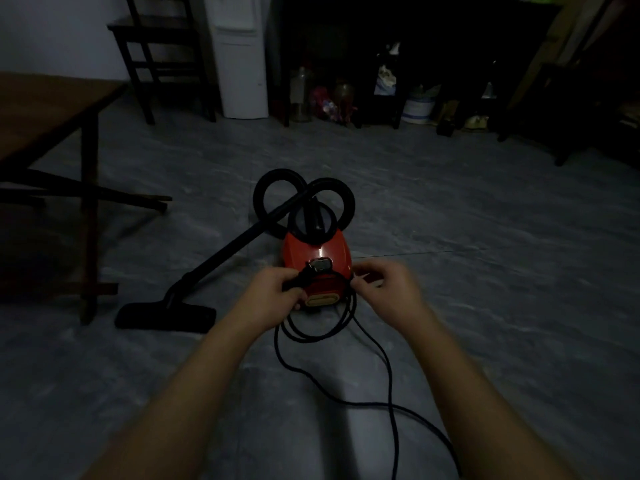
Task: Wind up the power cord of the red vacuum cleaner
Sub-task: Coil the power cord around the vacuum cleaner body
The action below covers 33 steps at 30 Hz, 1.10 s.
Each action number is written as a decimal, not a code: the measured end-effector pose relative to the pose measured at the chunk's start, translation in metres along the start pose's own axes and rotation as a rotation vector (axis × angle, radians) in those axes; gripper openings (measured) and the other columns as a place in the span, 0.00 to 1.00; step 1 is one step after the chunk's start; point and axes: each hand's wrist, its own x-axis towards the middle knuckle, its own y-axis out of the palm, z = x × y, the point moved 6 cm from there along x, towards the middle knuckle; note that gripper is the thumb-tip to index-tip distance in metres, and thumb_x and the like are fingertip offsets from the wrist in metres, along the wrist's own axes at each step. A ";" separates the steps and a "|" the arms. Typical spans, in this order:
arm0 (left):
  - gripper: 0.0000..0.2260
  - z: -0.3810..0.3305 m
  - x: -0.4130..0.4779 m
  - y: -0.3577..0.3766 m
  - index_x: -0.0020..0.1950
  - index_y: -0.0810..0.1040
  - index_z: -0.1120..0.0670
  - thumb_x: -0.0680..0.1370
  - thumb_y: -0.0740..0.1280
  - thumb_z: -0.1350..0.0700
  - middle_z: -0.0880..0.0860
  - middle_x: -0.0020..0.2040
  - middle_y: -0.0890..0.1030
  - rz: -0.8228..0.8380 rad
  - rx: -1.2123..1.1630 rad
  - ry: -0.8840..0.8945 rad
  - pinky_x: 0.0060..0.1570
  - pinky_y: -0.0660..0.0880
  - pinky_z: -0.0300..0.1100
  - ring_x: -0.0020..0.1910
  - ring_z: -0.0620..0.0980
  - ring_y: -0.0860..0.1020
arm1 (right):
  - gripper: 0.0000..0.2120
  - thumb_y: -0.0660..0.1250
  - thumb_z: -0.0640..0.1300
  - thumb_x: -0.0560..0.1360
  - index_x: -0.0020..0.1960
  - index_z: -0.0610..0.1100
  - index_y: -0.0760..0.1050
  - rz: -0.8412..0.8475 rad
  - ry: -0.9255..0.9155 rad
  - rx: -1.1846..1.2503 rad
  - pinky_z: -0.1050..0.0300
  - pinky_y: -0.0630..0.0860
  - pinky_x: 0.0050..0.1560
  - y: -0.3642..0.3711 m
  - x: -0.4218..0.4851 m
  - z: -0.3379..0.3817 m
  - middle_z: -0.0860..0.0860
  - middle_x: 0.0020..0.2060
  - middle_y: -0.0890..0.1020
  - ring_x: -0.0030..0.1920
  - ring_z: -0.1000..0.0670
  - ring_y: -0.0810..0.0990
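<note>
— Where's it all sitting?
— On the grey floor (485,271), out in the open. A wooden table (45,109) stands off to the left. A dark chair (162,57) and a white cabinet (239,64) are at the back wall, with jars (301,95) under dark shelving. None of it is close enough to get in the way.
— And the machine?
— The red vacuum cleaner (318,254) sits mid-floor, just past the hands. Its black hose (304,199) is looped behind it, and the wand (235,244) slants left down to the floor nozzle (166,315).
— The power cord (389,382)?
— A few loops hang beneath the hands against the machine's rear. The rest trails over the floor toward the person and crosses itself.
— The hands?
— The left hand (273,289) has its fingers closed round the gathered loops and what looks like the plug end. The right hand (384,285), fingers curled, seems to pinch the cord at the machine's right side, though it's too dim to be sure.
— What could go wrong?
— I reckon that crossing could pull into a kink if it's hauled in fast. A slack left grip would spill the loops, and a hard tug might drag the machine.
</note>
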 end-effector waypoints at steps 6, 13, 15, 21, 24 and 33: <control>0.07 0.005 -0.001 0.017 0.49 0.84 0.56 0.75 0.68 0.64 0.49 0.36 0.81 0.097 0.179 0.001 0.38 0.75 0.38 0.34 0.44 0.78 | 0.13 0.73 0.48 0.74 0.58 0.49 0.82 0.031 -0.180 0.026 0.67 0.75 0.51 0.017 -0.008 0.028 0.58 0.50 0.83 0.51 0.62 0.79; 0.08 -0.004 -0.005 0.027 0.53 0.85 0.53 0.75 0.70 0.61 0.44 0.39 0.82 0.123 0.222 0.069 0.43 0.72 0.33 0.38 0.38 0.77 | 0.05 0.68 0.43 0.76 0.47 0.52 0.82 0.156 -0.153 -0.096 0.55 0.80 0.48 0.035 -0.009 0.025 0.58 0.41 0.84 0.43 0.59 0.81; 0.10 -0.004 -0.005 0.025 0.55 0.84 0.54 0.74 0.72 0.61 0.46 0.43 0.83 0.080 0.152 0.049 0.42 0.72 0.31 0.37 0.37 0.77 | 0.09 0.66 0.39 0.76 0.48 0.50 0.82 0.172 -0.129 -0.096 0.57 0.79 0.46 0.034 -0.009 0.022 0.57 0.42 0.83 0.42 0.59 0.80; 0.11 -0.001 -0.003 0.021 0.51 0.79 0.53 0.72 0.74 0.63 0.48 0.38 0.82 0.013 -0.019 -0.023 0.35 0.72 0.33 0.33 0.40 0.78 | 0.14 0.63 0.36 0.78 0.56 0.50 0.81 0.255 -0.087 -0.001 0.60 0.78 0.54 0.033 -0.008 0.018 0.56 0.51 0.83 0.51 0.58 0.81; 0.13 -0.003 -0.005 0.018 0.49 0.75 0.51 0.71 0.74 0.64 0.48 0.36 0.82 0.009 -0.078 -0.018 0.37 0.74 0.36 0.32 0.40 0.79 | 0.13 0.64 0.37 0.78 0.60 0.48 0.79 0.336 -0.040 0.024 0.60 0.77 0.58 0.032 -0.009 0.016 0.55 0.55 0.82 0.55 0.58 0.80; 0.12 -0.007 -0.005 0.020 0.44 0.76 0.48 0.70 0.76 0.62 0.49 0.38 0.83 -0.033 -0.034 0.062 0.42 0.77 0.37 0.40 0.42 0.82 | 0.11 0.69 0.42 0.77 0.59 0.47 0.81 0.415 -0.016 -0.044 0.77 0.70 0.40 0.027 -0.013 0.018 0.56 0.50 0.82 0.46 0.66 0.77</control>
